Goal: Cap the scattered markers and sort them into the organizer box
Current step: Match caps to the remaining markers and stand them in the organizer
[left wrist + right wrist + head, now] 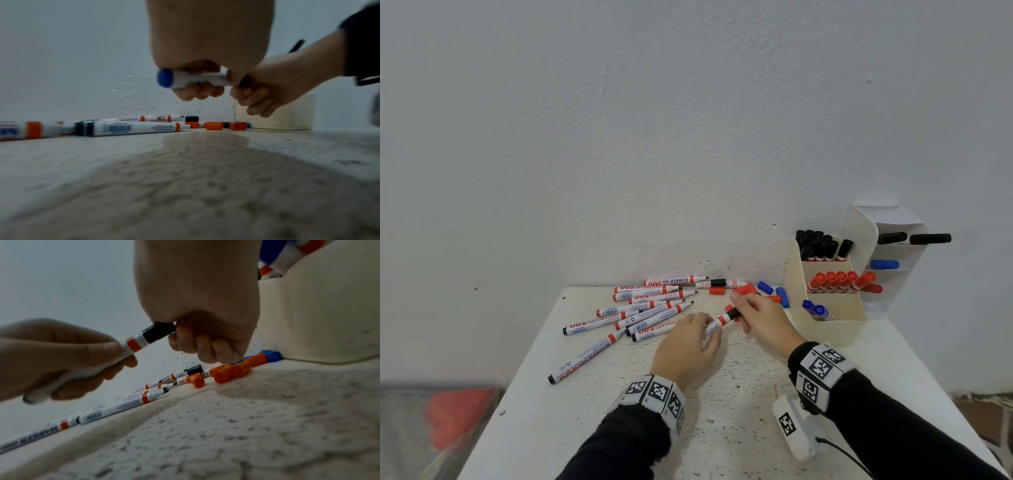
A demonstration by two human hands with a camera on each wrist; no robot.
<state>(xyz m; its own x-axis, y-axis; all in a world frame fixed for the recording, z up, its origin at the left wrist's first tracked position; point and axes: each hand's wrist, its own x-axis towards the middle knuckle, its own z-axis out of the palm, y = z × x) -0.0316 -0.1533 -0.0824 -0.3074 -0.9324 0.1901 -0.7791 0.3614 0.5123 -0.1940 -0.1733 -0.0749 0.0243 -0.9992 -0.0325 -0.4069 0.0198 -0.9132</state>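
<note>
White counter point(722, 394): both hands' fingers point(111, 347) gripped 1 marker point(717, 322), black cap point(158, 333) going on; organizer point(825, 329) part-filled right of them, about 10 uncapped to their left.

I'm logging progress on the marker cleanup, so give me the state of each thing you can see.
Left hand: grips the held marker's barrel.
Right hand: holds a black cap on that marker.
Held marker: above the table, black cap on its tip.
Table markers: lying uncapped.
Loose caps: lying beside the box.
Organizer box: upright, partly filled.
</note>
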